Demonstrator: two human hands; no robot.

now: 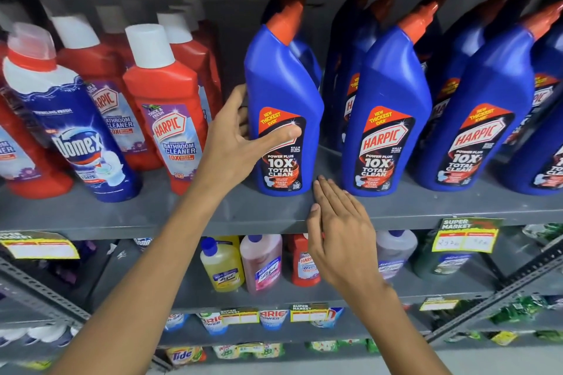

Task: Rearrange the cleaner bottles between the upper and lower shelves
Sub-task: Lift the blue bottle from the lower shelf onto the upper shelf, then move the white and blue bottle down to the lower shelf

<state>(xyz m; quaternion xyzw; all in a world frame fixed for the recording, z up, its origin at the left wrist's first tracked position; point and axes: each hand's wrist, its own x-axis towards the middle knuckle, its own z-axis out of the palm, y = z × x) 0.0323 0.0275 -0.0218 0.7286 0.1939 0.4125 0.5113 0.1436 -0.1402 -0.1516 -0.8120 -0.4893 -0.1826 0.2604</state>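
Left hand [234,143] clasping blue Harpic bottle [285,100]; right hand [338,231] flat (fingers together) at shelf edge [182,219].

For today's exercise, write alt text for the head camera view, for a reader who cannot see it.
A person's left hand wraps around a blue toilet cleaner bottle standing on the upper shelf, while the right hand rests flat and open at the shelf's front edge. Red bottles stand left; smaller bottles sit on the lower shelf.
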